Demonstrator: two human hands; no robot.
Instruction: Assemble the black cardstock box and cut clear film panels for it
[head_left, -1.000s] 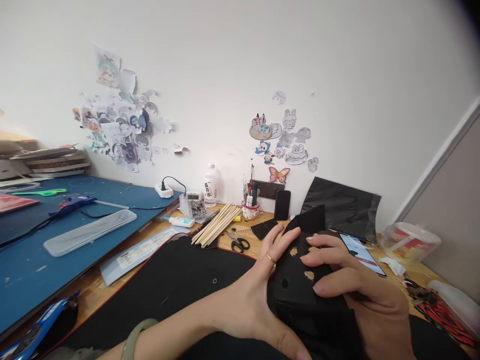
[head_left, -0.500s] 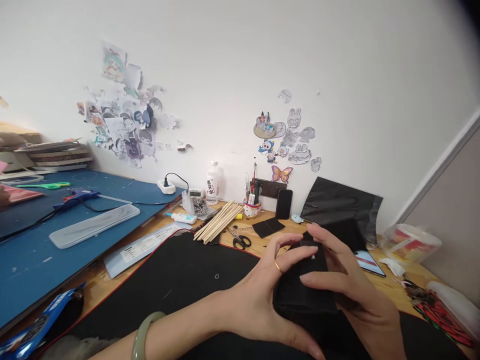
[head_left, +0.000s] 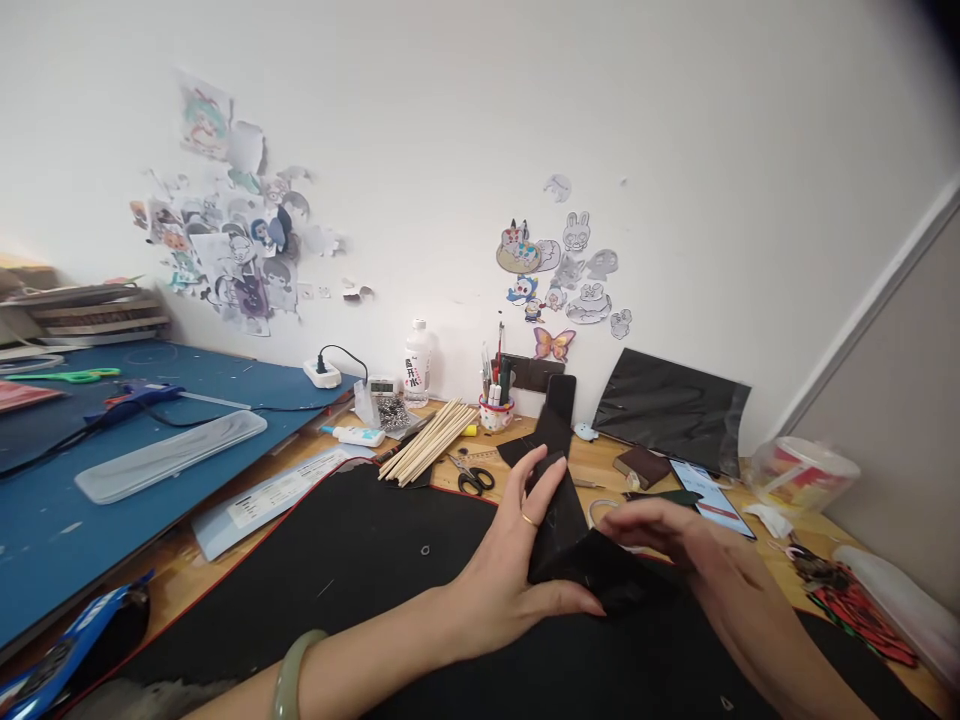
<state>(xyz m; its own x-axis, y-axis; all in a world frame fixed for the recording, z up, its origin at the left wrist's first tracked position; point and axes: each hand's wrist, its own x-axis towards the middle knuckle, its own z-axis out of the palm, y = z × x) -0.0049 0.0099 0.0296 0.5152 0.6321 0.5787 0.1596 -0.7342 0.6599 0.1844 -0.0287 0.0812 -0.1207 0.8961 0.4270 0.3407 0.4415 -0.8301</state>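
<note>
My left hand [head_left: 510, 575], with a ring and a green bangle at the wrist, grips a folded piece of black card [head_left: 561, 520] that stands up from the black mat [head_left: 360, 560]; thumb and fingers pinch its left flap. My right hand [head_left: 686, 545] lies over the lower right part of the same black card, fingers curled on it and somewhat blurred.
Scissors [head_left: 472, 478] and a bundle of wooden sticks [head_left: 427, 450] lie behind the mat. A pen cup [head_left: 495, 410], a water bottle [head_left: 416, 365], a phone [head_left: 709, 497], a black sheet against the wall [head_left: 671, 410] and a blue cutting mat [head_left: 112, 440] with a glue gun surround the work area.
The black card has been unfolded from a compact block into an upright flap. My left hand moved up along it; my right hand dropped lower and to the right. A small brown object came into view.
</note>
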